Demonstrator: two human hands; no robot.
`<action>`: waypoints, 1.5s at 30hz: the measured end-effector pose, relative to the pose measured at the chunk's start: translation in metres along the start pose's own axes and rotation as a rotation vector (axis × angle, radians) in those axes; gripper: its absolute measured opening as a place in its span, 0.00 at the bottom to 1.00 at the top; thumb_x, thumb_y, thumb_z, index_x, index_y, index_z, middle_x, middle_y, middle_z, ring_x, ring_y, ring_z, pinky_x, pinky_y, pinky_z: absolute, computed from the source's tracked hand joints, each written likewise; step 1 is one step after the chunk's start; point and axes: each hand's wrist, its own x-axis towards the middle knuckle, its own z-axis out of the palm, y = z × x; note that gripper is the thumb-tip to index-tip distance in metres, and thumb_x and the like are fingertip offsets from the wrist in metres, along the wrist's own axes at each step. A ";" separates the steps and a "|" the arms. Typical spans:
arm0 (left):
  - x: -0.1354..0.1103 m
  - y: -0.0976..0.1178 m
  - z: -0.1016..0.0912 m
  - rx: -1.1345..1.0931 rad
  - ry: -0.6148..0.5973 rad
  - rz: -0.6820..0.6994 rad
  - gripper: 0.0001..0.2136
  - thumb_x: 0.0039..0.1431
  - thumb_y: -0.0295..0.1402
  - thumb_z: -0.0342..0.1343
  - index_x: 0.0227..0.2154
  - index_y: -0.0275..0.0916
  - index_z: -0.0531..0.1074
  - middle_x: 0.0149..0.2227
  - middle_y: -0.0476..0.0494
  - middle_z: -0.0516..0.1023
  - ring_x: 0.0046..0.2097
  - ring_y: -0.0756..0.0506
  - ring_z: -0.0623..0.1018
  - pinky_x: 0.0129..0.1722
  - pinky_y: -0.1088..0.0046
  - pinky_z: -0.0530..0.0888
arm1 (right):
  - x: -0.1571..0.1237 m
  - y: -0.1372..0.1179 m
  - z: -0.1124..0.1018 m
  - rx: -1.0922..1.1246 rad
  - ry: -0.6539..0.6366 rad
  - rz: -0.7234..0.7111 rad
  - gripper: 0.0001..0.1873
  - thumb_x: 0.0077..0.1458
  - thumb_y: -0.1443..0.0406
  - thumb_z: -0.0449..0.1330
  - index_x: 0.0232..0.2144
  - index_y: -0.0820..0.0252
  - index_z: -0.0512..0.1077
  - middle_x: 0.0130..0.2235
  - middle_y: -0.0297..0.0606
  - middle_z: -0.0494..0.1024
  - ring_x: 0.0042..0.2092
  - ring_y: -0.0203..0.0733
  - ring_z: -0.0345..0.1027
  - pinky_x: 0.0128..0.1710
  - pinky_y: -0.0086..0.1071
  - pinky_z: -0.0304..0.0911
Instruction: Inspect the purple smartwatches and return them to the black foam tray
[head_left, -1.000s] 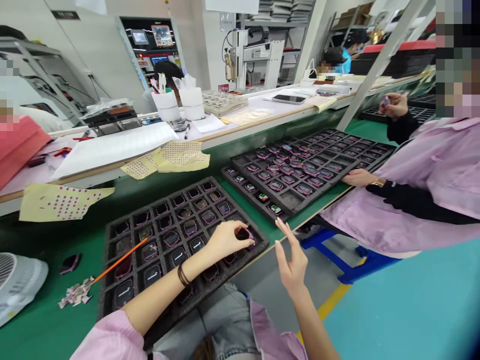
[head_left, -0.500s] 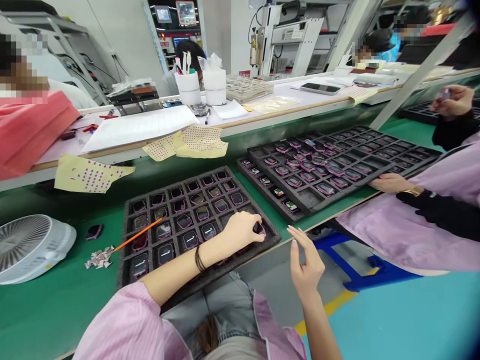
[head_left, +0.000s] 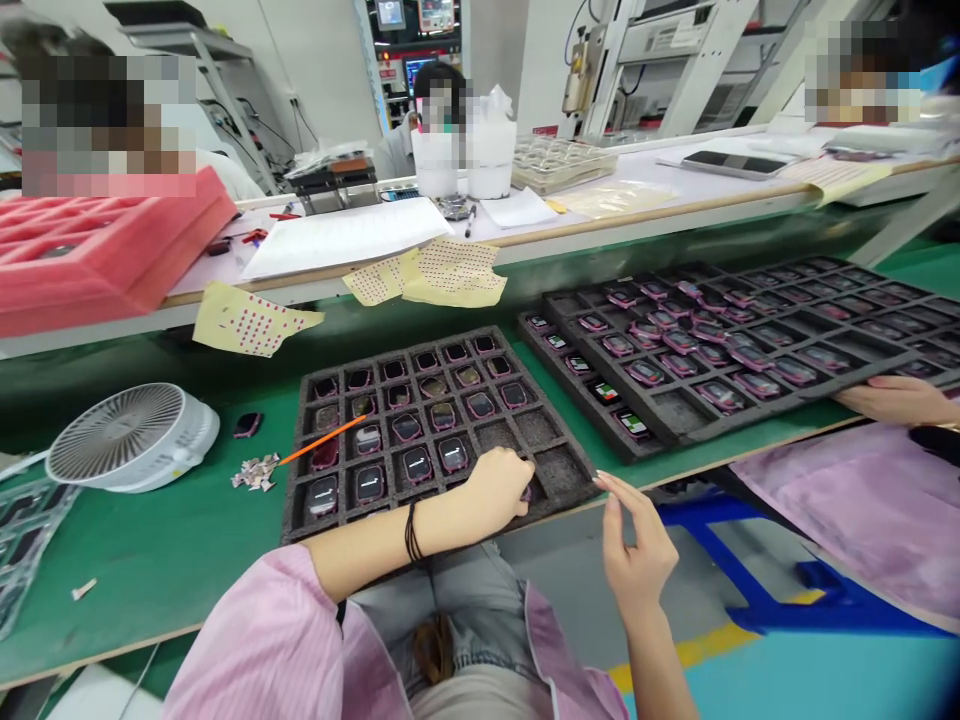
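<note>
My left hand [head_left: 499, 488] reaches over the front of a dark grey foam tray [head_left: 568, 455], its fingers closed round a small watch with a pinkish rim [head_left: 528, 491]. Most of that watch is hidden behind the fingers. Rows of similar square watches [head_left: 406, 427] fill much of the tray, and several screens in the nearer rows show white marks. To the right, just off the tray's front corner, my right hand [head_left: 641, 550] is raised with fingers stretched and thumb apart, holding nothing I can see. An orange stick [head_left: 322, 441] rests across the tray's left edge.
A white fan [head_left: 135, 435], a single watch [head_left: 247, 425] and a pile of small tabs [head_left: 256, 472] lie on the green bench at left. Stacked foam trays [head_left: 675, 412] of watches stand at right, where a co-worker's hand [head_left: 900, 398] touches the edge. A shelf [head_left: 540, 235] runs behind.
The view has swung left. My left hand has moved nearer the tray's front edge with the watch, away from the slot at the right side. My right hand keeps much the same pose.
</note>
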 end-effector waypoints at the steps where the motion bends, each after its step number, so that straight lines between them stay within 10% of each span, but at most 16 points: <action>1: -0.003 -0.005 -0.001 -0.022 0.020 0.007 0.12 0.51 0.32 0.62 0.38 0.32 0.75 0.38 0.33 0.78 0.42 0.38 0.78 0.41 0.66 0.74 | -0.001 -0.001 0.000 -0.001 -0.002 -0.003 0.14 0.59 0.76 0.52 0.44 0.62 0.72 0.40 0.46 0.79 0.43 0.44 0.74 0.43 0.37 0.68; 7: -0.039 -0.020 -0.019 -0.085 0.135 -0.041 0.10 0.52 0.34 0.61 0.37 0.35 0.75 0.35 0.38 0.78 0.39 0.40 0.78 0.38 0.67 0.74 | -0.003 -0.002 0.003 -0.013 -0.017 -0.027 0.13 0.59 0.75 0.52 0.43 0.62 0.72 0.39 0.46 0.79 0.42 0.44 0.74 0.42 0.36 0.68; 18: -0.050 -0.026 0.001 0.000 -0.060 -0.098 0.15 0.50 0.26 0.58 0.42 0.30 0.72 0.39 0.33 0.78 0.41 0.38 0.79 0.40 0.66 0.75 | -0.002 -0.014 0.013 0.097 -0.072 -0.007 0.13 0.59 0.75 0.52 0.42 0.61 0.71 0.37 0.44 0.79 0.41 0.41 0.74 0.42 0.35 0.69; 29: -0.074 -0.058 0.011 -0.504 0.363 0.029 0.18 0.49 0.36 0.62 0.45 0.39 0.74 0.43 0.44 0.80 0.43 0.45 0.79 0.46 0.70 0.72 | 0.040 -0.047 0.042 0.880 -0.711 0.701 0.21 0.55 0.56 0.61 0.49 0.57 0.71 0.50 0.44 0.76 0.52 0.45 0.70 0.53 0.40 0.65; 34: -0.080 -0.066 0.012 -0.557 0.577 0.222 0.21 0.52 0.36 0.61 0.50 0.40 0.70 0.48 0.42 0.78 0.49 0.45 0.76 0.53 0.68 0.70 | 0.060 -0.059 0.060 1.336 -1.108 1.117 0.24 0.44 0.55 0.69 0.41 0.61 0.75 0.40 0.41 0.80 0.40 0.40 0.75 0.42 0.34 0.70; 45: -0.079 -0.076 0.019 -0.528 0.528 0.271 0.30 0.54 0.33 0.60 0.60 0.41 0.60 0.53 0.40 0.74 0.51 0.46 0.75 0.53 0.68 0.71 | 0.067 -0.071 0.078 1.297 -1.174 1.197 0.19 0.32 0.64 0.74 0.29 0.65 0.76 0.28 0.35 0.79 0.29 0.34 0.73 0.30 0.25 0.67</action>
